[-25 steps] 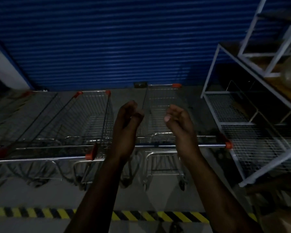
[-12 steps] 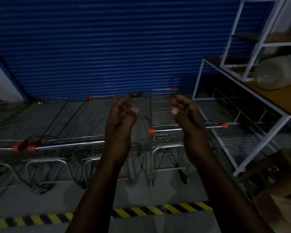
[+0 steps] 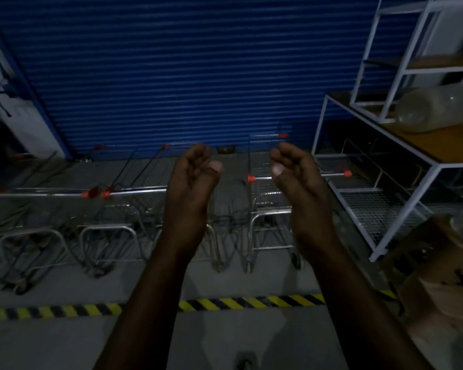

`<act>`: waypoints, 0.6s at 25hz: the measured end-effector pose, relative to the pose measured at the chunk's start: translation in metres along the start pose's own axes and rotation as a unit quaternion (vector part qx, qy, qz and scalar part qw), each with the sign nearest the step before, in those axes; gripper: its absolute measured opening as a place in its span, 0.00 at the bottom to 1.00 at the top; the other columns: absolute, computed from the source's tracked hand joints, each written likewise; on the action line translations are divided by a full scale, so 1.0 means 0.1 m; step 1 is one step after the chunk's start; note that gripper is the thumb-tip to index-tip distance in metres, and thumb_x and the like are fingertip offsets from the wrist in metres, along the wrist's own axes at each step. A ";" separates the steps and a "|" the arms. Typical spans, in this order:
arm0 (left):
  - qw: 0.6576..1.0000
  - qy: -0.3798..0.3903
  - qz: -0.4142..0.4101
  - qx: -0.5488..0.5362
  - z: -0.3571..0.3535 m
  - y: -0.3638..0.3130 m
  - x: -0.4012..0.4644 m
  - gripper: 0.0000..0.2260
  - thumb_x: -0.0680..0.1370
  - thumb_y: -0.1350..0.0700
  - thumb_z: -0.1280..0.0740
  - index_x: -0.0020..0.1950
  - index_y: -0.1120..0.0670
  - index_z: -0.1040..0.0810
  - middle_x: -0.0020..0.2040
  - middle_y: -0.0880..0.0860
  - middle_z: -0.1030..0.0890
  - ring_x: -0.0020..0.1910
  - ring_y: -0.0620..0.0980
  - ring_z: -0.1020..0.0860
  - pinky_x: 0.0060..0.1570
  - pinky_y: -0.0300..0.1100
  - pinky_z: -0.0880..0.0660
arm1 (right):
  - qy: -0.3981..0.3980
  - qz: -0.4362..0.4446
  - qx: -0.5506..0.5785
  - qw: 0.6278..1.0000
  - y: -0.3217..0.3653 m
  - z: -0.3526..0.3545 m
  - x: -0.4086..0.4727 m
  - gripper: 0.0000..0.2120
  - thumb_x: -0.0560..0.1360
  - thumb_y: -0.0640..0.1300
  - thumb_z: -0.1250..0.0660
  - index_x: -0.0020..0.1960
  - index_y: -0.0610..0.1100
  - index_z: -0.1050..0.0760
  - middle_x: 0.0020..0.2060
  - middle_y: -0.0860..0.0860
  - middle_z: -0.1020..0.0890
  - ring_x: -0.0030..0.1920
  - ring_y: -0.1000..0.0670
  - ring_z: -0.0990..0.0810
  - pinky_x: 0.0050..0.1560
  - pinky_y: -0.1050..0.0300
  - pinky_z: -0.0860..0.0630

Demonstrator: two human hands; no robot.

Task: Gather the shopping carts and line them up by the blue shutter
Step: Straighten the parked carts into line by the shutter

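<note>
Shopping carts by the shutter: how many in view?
3, possibly more hidden left. Right cart beside the white rack; middle cart behind the left hand; left cart cut off by the frame edge.

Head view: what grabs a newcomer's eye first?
Two bare forearms rise from the bottom edge, left hand and right hand raised mid-frame with loosely curled fingers, holding nothing. Behind them the blue shutter fills the back wall, with shopping carts with orange-capped handles standing along its foot. A yellow-and-black floor stripe crosses the foreground, and a white metal rack stands at right.
</note>
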State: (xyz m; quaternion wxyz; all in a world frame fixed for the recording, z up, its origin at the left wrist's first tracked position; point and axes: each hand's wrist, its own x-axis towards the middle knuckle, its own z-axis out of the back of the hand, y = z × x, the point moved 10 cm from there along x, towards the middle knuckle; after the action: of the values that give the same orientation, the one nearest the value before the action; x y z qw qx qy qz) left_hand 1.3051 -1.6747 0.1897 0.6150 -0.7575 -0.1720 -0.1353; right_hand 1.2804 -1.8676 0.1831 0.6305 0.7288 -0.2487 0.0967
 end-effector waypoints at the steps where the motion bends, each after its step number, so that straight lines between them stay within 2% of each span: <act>1: 1.000 0.001 0.006 0.001 0.06 -0.09 -0.12 0.25 0.74 0.51 0.34 0.70 0.57 0.27 0.66 0.52 0.21 0.64 0.42 0.22 0.55 0.30 0.27 | 0.002 -0.006 0.004 1.000 0.08 -0.04 -0.14 0.22 0.74 0.48 0.34 0.67 0.48 0.29 0.66 0.48 0.23 0.65 0.56 0.24 0.59 0.63 0.25; 4: 1.000 -0.004 0.015 0.005 0.31 -0.41 -0.49 0.25 0.74 0.49 0.33 0.69 0.56 0.26 0.66 0.50 0.21 0.63 0.42 0.22 0.51 0.29 0.27 | 0.002 -0.011 0.001 1.000 0.32 -0.21 -0.60 0.21 0.75 0.48 0.34 0.67 0.49 0.29 0.66 0.50 0.23 0.66 0.56 0.25 0.61 0.61 0.26; 8: 1.000 -0.009 0.002 -0.003 0.75 -0.79 -0.94 0.28 0.69 0.42 0.32 0.66 0.51 0.26 0.67 0.51 0.21 0.66 0.46 0.23 0.58 0.35 0.26 | 0.017 -0.011 0.017 1.000 0.58 -0.61 -1.06 0.22 0.74 0.48 0.34 0.68 0.47 0.29 0.66 0.48 0.23 0.65 0.56 0.24 0.59 0.64 0.26; 11: 1.000 -0.024 0.003 0.001 1.21 -0.99 -1.22 0.33 0.68 0.42 0.32 0.70 0.55 0.27 0.68 0.52 0.22 0.66 0.46 0.23 0.57 0.33 0.26 | 0.028 -0.012 0.021 0.999 0.70 -1.00 -1.39 0.23 0.74 0.48 0.35 0.69 0.46 0.30 0.66 0.48 0.23 0.65 0.56 0.25 0.59 0.64 0.27; 15: 0.999 -0.031 -0.011 0.012 2.01 -1.32 -1.53 0.33 0.70 0.42 0.32 0.72 0.56 0.29 0.68 0.52 0.23 0.67 0.46 0.24 0.57 0.32 0.27 | 0.036 -0.006 0.040 0.999 0.79 -1.63 -1.86 0.23 0.75 0.47 0.36 0.70 0.46 0.30 0.66 0.49 0.24 0.65 0.57 0.25 0.57 0.68 0.27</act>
State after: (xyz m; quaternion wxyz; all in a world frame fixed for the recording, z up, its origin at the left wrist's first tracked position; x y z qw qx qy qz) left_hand 1.1091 -1.4685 0.2011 0.6167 -0.7521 -0.2011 -0.1170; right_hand 1.1107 -1.6719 0.1977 0.6099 0.7511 -0.2174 0.1293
